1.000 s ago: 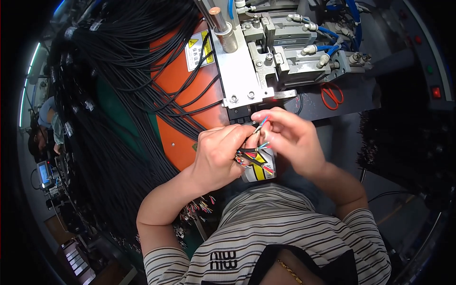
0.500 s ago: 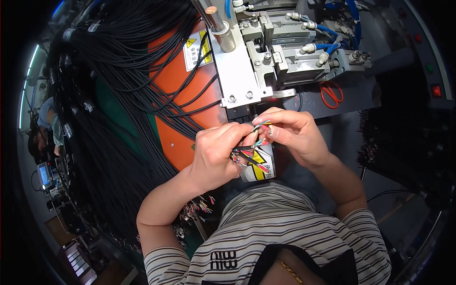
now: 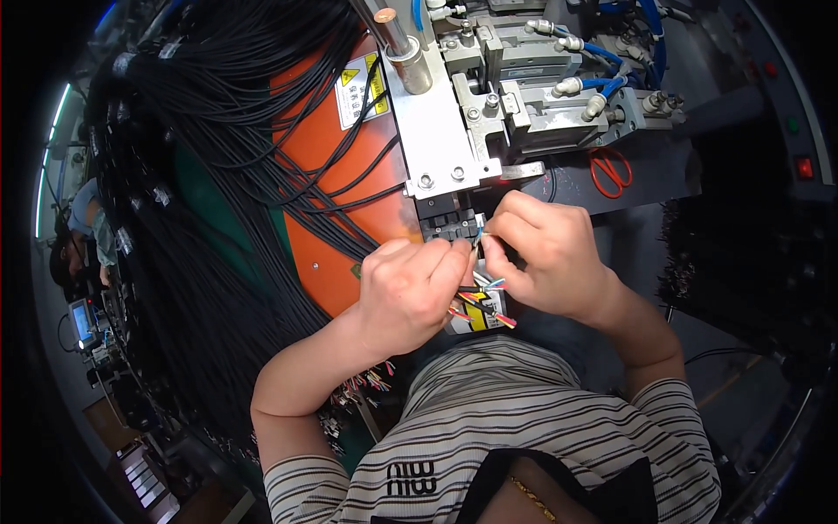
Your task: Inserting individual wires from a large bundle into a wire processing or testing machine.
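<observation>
My left hand (image 3: 408, 293) is closed around several black cables (image 3: 476, 301), whose split ends show red, yellow, blue and white wires below its fingers. My right hand (image 3: 552, 259) pinches thin wires (image 3: 479, 234) at the end of one cable, its fingertips close to those of my left. Both hands are just in front of a small black fixture (image 3: 447, 218) under the machine's metal plate. Whether the wire tips touch the fixture is hard to tell.
An orange panel (image 3: 327, 262) carries a large bundle of black cables (image 3: 227, 131) on the left. The machine's pneumatic cylinders (image 3: 554, 118) with blue hoses stand at the back. Red-handled scissors (image 3: 609, 173) lie right of the plate. Far left, another person (image 3: 92, 223) is visible.
My right hand has turned over the wires and pulled them upright near the fixture. My left hand has shifted slightly right, the loose cable ends swinging right and down with it.
</observation>
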Motion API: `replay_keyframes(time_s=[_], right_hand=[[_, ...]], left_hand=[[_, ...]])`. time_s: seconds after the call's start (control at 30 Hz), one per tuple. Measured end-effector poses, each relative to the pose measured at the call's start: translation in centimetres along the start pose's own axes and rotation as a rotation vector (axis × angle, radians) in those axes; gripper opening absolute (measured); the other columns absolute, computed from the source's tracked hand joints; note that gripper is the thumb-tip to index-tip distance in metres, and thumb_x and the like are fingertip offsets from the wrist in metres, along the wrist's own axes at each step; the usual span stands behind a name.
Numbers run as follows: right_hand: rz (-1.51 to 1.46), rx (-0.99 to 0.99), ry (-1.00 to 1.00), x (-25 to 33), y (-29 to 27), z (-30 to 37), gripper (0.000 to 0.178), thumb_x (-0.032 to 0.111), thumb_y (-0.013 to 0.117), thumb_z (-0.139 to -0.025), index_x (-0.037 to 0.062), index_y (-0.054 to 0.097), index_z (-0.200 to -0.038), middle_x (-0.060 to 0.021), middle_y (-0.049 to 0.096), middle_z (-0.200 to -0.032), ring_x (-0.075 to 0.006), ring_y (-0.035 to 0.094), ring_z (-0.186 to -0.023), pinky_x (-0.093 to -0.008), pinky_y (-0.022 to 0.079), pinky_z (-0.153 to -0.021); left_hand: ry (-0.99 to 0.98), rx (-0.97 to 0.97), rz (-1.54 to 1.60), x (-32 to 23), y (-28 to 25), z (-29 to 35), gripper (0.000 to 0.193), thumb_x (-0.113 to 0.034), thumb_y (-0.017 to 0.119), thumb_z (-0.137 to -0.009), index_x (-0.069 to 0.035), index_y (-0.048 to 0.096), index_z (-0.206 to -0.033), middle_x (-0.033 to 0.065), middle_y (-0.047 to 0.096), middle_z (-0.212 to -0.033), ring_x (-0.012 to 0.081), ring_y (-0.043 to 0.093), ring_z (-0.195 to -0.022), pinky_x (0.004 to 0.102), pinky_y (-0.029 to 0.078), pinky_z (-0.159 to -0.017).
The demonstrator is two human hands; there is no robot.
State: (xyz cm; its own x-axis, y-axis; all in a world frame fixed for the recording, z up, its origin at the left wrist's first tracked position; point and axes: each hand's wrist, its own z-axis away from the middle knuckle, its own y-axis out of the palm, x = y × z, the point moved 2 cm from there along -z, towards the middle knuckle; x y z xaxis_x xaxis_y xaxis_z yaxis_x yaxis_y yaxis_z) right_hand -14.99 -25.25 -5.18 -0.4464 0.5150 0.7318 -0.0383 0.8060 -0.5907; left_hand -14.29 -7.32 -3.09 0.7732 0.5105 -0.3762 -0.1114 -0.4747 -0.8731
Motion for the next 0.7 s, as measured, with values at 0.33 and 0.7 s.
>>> replay_keyframes(time_s=[0.33,0.7], right_hand=[[0.193,-0.021,0.025,-0.4,0.4,0.4,0.005,0.004,0.066,-0.081,0.0014,0.062,-0.082,-0.0082,0.060,-0.080,-0.0271,0.060,-0.059,-0.0364,0.047,-0.051],[0.157,-0.136,0.004,-0.6,1.1,0.9,0.006,0.007,0.065,-0.083,0.0015,0.064,-0.086,-0.0079,0.057,-0.080,-0.0251,0.061,-0.060,-0.0346,0.048,-0.051]], left_hand=[[-0.041,0.046,0.004,0.3,-0.2,-0.4,0.044,-0.004,0.063,-0.070,0.003,0.062,-0.113,0.0088,0.052,-0.085,0.0224,0.058,-0.074,0.0331,0.049,-0.061],[0.018,0.053,-0.007,0.7,0.1,-0.2,0.059,-0.009,0.073,-0.059,-0.003,0.065,-0.117,0.0083,0.051,-0.084,0.0236,0.055,-0.069,0.0347,0.046,-0.056]])
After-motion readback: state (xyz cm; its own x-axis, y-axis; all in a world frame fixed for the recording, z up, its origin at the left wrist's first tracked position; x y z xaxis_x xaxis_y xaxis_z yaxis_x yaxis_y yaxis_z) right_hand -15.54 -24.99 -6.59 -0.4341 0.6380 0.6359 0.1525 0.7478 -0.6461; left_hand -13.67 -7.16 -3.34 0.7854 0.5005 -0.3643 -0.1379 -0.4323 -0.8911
